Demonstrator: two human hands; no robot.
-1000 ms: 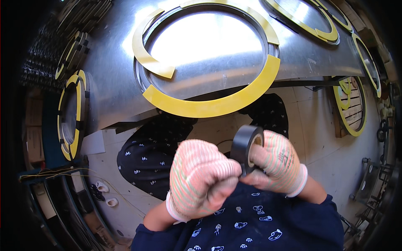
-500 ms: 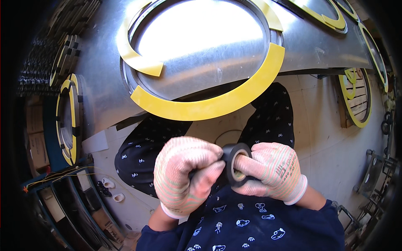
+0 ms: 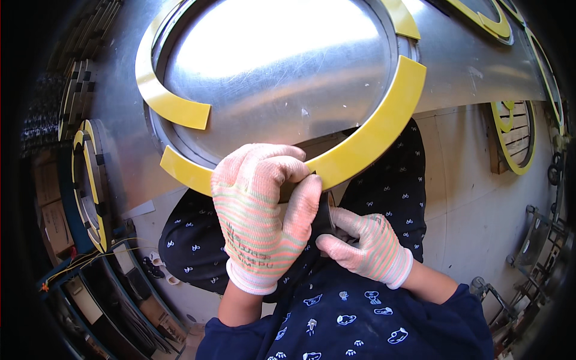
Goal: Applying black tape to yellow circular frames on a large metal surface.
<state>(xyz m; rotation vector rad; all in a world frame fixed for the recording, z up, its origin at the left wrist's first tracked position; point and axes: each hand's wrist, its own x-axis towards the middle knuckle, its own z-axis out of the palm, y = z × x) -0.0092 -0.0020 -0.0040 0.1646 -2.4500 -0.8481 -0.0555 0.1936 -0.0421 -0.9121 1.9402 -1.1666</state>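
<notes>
My left hand point(image 3: 264, 210), in a striped knit glove, is closed with thumb and forefinger pinched at the near edge of a yellow curved strip point(image 3: 378, 135). A dark bit of tape shows at those fingertips, on the strip's edge. Just below, my gloved right hand point(image 3: 372, 246) grips a roll of black tape point(image 3: 324, 217), seen nearly edge-on and partly hidden by my left thumb. The yellow strip lies on a large grey ring point(image 3: 157, 129) that overhangs the table's near edge. Another yellow strip point(image 3: 180, 111) lies along the ring's left side, with a gap between the two.
The ring rests on a shiny metal table point(image 3: 252, 114). More yellow-faced rings stand at the table's left edge point(image 3: 90, 186) and lie at the far right point(image 3: 480, 21). A slatted round piece point(image 3: 519, 138) is low on the right. Shelving point(image 3: 114, 288) stands at lower left.
Both hands have moved up toward the ring with the tape roll. My left fingers now meet the yellow strip's near edge. The roll has turned nearly edge-on; the view has shifted slightly.
</notes>
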